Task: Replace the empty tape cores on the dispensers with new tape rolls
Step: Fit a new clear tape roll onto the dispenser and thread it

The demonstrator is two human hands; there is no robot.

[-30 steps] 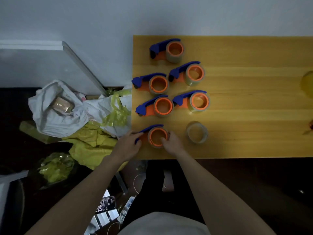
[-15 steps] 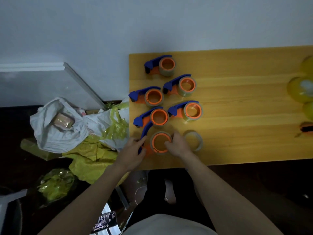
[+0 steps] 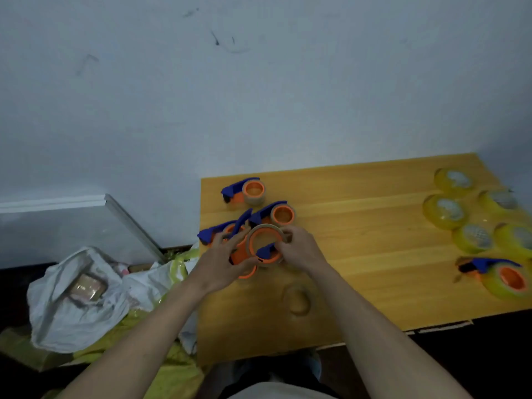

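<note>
1. The held dispenser [image 3: 250, 249], orange with a blue handle, is lifted above the desk's [image 3: 359, 254] left part, in front of the other dispensers; a brown empty core [image 3: 266, 228] rings its orange hub
2. The left hand [image 3: 220, 262] grips the dispenser's orange body from the left, fingers curled round it (thumb underneath); the right hand [image 3: 299, 250] pinches the core's right rim between thumb and fingertips
3. A loose empty core [image 3: 298, 299] lies flat on the desk just below the hands
4. Behind the hands, near the desk's far left corner, lie a far dispenser [image 3: 247, 191], a second dispenser [image 3: 276, 214] and a third dispenser [image 3: 213, 233], partly hidden by the left hand
5. At the desk's right end sit five yellowish new tape rolls [image 3: 444, 210] in a cluster, and nearer the front edge a loaded dispenser [image 3: 501, 277] carrying a yellowish roll
6. The desk is yellow wood with long plank seams, set against a pale grey scuffed wall [image 3: 259, 96]
7. Left of the desk, on the dark floor, lie a white plastic bag [image 3: 72, 309] and yellow-green wrapping [image 3: 175, 372]; a glass pane [image 3: 72, 226] with a pale frame leans by the wall
</note>
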